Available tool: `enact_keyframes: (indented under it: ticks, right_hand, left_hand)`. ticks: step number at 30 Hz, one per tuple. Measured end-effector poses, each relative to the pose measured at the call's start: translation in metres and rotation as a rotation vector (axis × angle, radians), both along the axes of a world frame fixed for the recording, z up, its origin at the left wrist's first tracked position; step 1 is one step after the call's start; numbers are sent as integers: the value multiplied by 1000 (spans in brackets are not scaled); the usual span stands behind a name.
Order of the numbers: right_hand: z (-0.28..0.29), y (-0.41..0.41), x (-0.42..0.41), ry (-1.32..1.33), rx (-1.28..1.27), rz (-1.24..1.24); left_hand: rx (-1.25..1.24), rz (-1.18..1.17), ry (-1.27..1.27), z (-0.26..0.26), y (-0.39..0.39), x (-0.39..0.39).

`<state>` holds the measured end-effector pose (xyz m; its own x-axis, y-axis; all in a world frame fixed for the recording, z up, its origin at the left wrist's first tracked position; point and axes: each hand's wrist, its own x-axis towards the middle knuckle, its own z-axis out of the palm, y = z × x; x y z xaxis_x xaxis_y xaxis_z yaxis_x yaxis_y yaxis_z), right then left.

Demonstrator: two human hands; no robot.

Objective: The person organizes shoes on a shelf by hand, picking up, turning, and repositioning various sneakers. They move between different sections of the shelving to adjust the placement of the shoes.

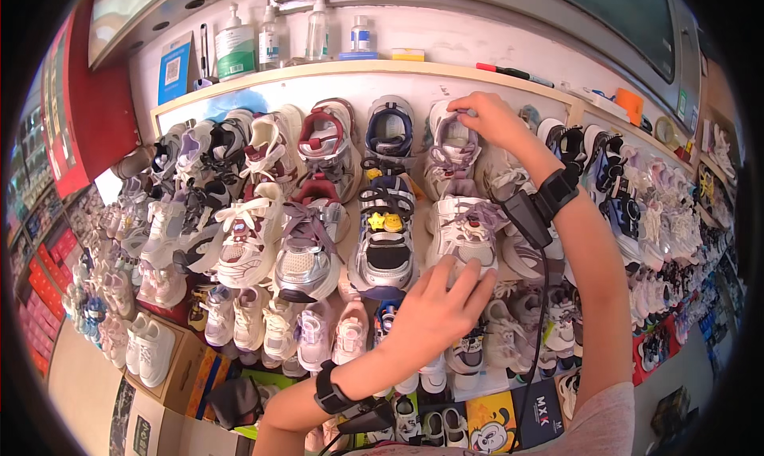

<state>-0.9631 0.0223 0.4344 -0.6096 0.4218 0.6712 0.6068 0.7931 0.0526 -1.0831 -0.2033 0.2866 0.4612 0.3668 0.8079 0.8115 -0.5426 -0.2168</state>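
Observation:
Two rows of sneakers stand on a sloping display in front of me. The fingers of my right hand (pixel 486 119) pinch the heel collar of a white and mauve sneaker (pixel 453 139) in the back row. Below it, the fingers of my left hand (pixel 447 301) rest at the toe of a white sneaker with purple laces (pixel 471 226), spread apart. To the left stand a silver and black sneaker with yellow star charms (pixel 385 241), a silver sneaker with mauve laces (pixel 307 265) and a white sneaker with cream laces (pixel 248 241). Both wrists wear black strapped devices.
A wooden-edged ledge (pixel 370 68) holds a pump bottle (pixel 235 44), spray bottles and markers (pixel 513 73). More sneakers fill lower tiers and both sides. White sneakers (pixel 150 348) stand on a cardboard box at lower left. A black cable (pixel 542 313) hangs from the right wrist device.

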Motion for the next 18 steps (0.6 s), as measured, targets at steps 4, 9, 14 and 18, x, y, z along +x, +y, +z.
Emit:
enact_keyframes:
  ticks: [4, 9, 14, 18]
  right_hand:
    - [0, -3, 1, -5, -16, 0]
    - [-2, -2, 1, 22, -4, 7]
    - [-2, -4, -4, -64, 81, -9]
    - [8, -14, 19, 56, 54, 15]
  left_hand:
    - [-68, 2, 11, 0, 0, 5]
    - [-136, -32, -8, 0, 0, 6]
    - [-162, -33, -18, 0, 1, 7]
    - [-154, -78, -81, 3, -1, 8]
